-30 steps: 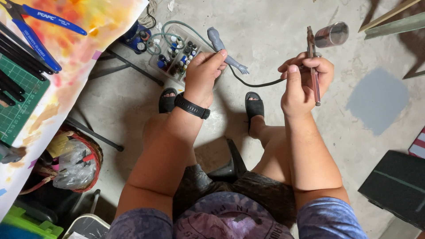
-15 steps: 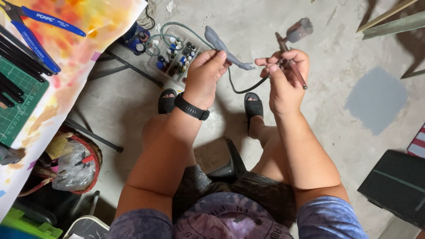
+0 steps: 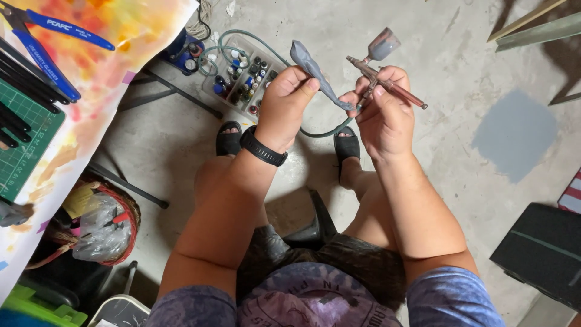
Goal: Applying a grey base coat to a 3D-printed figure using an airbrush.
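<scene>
My right hand (image 3: pixel 382 112) holds a slim reddish airbrush (image 3: pixel 387 83) with a small metal cup (image 3: pixel 382 43) at its side, tilted up to the right. My left hand (image 3: pixel 285 108) pinches a grey-blue rubbery hose end (image 3: pixel 310 64) that runs down to the airbrush base, close to the right hand's fingers. A green hose (image 3: pixel 324 132) loops below both hands over the floor. A black watch (image 3: pixel 262 148) sits on my left wrist. I am seated, with feet in black sandals (image 3: pixel 229 139) on the concrete.
A clear tray of small paint bottles (image 3: pixel 242 82) lies on the floor beyond my hands. At left, a table with a paint-stained sheet (image 3: pixel 115 36), blue pliers (image 3: pixel 51 36) and a green cutting mat (image 3: pixel 24 142). A basket with plastic bags (image 3: pixel 100 227) stands beneath. A black case (image 3: pixel 544 254) sits at right.
My right hand brought the airbrush leftward to meet my left hand, tilting it from upright to slanted. The left hand's hose end now reaches the airbrush base.
</scene>
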